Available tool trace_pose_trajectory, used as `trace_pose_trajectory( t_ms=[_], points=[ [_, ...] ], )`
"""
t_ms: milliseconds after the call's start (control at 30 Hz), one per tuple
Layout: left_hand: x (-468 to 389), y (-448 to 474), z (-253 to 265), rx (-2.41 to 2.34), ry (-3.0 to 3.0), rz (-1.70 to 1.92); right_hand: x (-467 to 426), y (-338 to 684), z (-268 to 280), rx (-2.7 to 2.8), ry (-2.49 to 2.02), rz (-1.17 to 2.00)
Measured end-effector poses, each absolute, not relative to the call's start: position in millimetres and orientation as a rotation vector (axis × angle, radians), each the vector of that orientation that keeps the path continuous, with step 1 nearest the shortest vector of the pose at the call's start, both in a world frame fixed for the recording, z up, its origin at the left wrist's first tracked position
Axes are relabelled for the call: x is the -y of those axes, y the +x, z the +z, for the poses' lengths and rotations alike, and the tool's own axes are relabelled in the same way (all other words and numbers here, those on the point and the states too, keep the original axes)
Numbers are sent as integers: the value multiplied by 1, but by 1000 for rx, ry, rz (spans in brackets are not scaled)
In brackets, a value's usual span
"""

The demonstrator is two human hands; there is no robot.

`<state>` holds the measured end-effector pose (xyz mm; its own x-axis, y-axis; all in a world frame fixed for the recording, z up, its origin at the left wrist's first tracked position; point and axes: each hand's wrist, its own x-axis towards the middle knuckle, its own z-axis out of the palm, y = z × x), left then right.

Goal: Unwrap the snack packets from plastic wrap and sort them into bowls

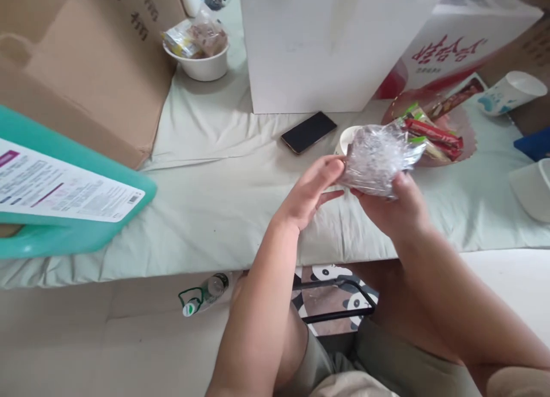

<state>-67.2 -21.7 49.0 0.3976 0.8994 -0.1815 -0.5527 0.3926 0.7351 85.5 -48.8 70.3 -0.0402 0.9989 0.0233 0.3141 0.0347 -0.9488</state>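
Observation:
A crinkled clear plastic packet (377,159) is held between my two hands above the bed-like surface; its contents are hard to make out through the shine. My left hand (313,191) grips the packet's left edge, thumb on top and some lower fingers stretched out beneath. From below and the right, my right hand (397,205) holds the packet with its thumb on the near right corner. Behind the packet a white paper cup or bowl (345,140) is partly hidden. Just right of it, a pink scalloped dish (470,136) bears several wrapped snack bars (433,136).
A black phone (309,132) lies on the pale green cloth (206,208). White boxes (335,47) stand behind it. A bowl of packets (204,67), a cardboard box (86,87) and a green jug (77,231) are at left, paper cups (511,93) at right. A bottle (210,291) lies below.

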Motion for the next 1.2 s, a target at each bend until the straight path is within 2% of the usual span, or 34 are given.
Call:
trace_pose_trajectory(
  t_ms=[133,300,400,567,800,933,1200],
  points=[
    [19,-56,46,-751,727,1111,56,117,33,1642,-1345,996],
    [-1,-72,36,-955,657,1325,44,161,18,1920,-1718,380],
    [-6,-75,30,-1030,689,1370,34,183,16,2030,-1890,281],
    [-2,-68,26,-1216,671,1431,52,191,26,2057,-1631,657],
    [6,-50,31,-1179,995,1293,71,149,35,1487,-1317,1356],
    [11,-43,33,-1132,1039,1192,57,131,31,1388,-1270,1481],
    [17,-56,34,-1077,996,1316,52,111,32,1324,-1260,1602]
  ],
)
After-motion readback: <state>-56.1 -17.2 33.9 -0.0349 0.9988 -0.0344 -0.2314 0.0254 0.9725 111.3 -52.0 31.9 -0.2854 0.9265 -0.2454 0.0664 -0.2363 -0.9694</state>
